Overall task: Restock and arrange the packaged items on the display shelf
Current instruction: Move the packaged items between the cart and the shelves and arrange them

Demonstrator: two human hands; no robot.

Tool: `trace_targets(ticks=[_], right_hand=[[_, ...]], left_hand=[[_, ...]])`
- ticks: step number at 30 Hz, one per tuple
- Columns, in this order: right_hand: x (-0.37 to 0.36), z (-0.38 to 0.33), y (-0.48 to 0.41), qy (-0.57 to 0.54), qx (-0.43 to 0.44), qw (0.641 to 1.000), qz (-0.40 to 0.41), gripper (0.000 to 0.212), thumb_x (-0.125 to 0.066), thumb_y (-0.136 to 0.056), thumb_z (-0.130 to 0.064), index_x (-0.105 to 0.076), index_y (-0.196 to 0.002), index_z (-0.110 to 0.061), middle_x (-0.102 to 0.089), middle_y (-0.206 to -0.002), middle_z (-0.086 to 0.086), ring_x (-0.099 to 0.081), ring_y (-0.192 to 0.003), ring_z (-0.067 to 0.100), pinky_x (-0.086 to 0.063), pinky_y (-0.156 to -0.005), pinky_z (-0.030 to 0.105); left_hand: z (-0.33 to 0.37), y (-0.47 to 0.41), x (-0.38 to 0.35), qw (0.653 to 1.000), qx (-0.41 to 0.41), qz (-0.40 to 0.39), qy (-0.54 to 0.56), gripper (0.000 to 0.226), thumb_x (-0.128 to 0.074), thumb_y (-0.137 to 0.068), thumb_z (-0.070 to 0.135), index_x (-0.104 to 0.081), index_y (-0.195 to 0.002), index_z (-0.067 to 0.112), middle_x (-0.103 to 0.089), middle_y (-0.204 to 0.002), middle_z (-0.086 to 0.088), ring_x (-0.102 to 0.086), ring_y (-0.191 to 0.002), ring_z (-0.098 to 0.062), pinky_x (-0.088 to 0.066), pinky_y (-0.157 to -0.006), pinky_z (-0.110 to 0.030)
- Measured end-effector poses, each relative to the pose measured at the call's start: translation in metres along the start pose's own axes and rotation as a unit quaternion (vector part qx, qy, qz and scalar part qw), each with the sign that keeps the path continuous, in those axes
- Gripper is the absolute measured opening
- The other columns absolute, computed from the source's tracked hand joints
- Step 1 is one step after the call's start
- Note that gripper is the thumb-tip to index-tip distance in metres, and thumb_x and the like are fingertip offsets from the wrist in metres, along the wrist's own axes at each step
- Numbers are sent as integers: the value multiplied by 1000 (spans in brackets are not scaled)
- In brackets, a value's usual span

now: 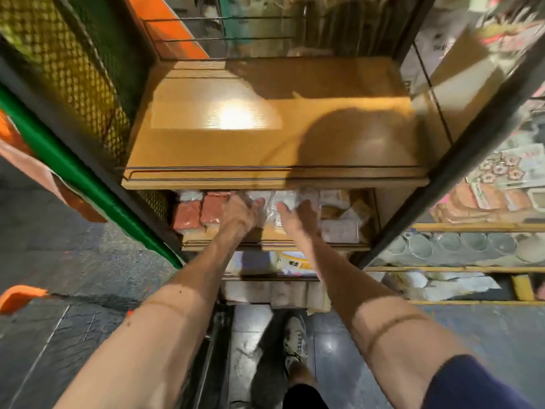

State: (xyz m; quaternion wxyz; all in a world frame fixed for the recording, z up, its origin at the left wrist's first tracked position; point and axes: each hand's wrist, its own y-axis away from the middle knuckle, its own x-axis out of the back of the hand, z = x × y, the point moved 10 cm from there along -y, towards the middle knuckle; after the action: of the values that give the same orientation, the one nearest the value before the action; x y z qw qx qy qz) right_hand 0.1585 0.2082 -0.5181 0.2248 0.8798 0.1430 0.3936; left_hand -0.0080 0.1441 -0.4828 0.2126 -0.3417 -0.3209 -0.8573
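Both my arms reach down into the second shelf (274,245) of a narrow rack. My left hand (240,214) and my right hand (298,216) lie on either side of a clear plastic packet (272,203) in the middle of that shelf; the fingertips are blurred and partly hidden under the board above. Reddish-brown packets (200,212) stand to the left of my left hand. Pale packets with white labels (340,219) lie to the right of my right hand. The wooden top shelf (265,137) carries nothing.
Black metal uprights (460,160) frame the rack, with a green bar (88,178) on the left. Lower shelves hold white packaged goods (265,262). A neighbouring rack on the right holds glass cups (448,245) and printed packs. My shoe (295,340) stands on the dark floor.
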Motion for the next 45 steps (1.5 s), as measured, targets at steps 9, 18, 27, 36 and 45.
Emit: trace_targets(ticks=[9,18,27,36,45], right_hand=[[-21,3,-15,-78,-47,996,-15,68,-65,-85,-50,-49,-128,0,-58,-126,18,-59,-113,32,-51,-91,38],[-38,9,77,-70,51,994,-63,66,-61,-73,-66,-56,-112,-13,-67,-101,12,-66,-85,32,-57,-75,45],[-183,-61,276,57,231,927,-289,52,-65,-87,-42,-43,-128,-17,-56,-103,-3,-57,-91,13,-45,-78,12],[-376,-10,472,313,400,752,-420,68,-62,-88,-43,-36,-137,-5,-49,-130,18,-48,-121,31,-37,-100,35],[-429,76,539,456,387,649,-470,65,-53,-93,-39,-27,-139,-2,-55,-125,19,-57,-110,34,-46,-88,38]], left_hand=[[-7,-10,5,997,-7,69,33,30,-62,-92,33,-58,-83,6,-59,-77,-5,-53,-75,-18,-41,-56,-21],[-89,72,43,986,-19,59,155,31,-67,-86,43,-60,-77,15,-66,-70,1,-60,-66,-14,-39,-58,-24],[-302,240,159,952,109,224,178,36,-67,-77,55,-67,-77,19,-64,-62,3,-58,-60,-14,-43,-62,-32],[-517,444,136,880,321,280,210,23,-66,-86,39,-56,-75,21,-62,-73,-4,-62,-74,-27,-48,-72,-40],[-575,528,52,844,457,144,240,27,-55,-94,35,-62,-79,14,-63,-73,1,-58,-67,-14,-41,-61,-29]])
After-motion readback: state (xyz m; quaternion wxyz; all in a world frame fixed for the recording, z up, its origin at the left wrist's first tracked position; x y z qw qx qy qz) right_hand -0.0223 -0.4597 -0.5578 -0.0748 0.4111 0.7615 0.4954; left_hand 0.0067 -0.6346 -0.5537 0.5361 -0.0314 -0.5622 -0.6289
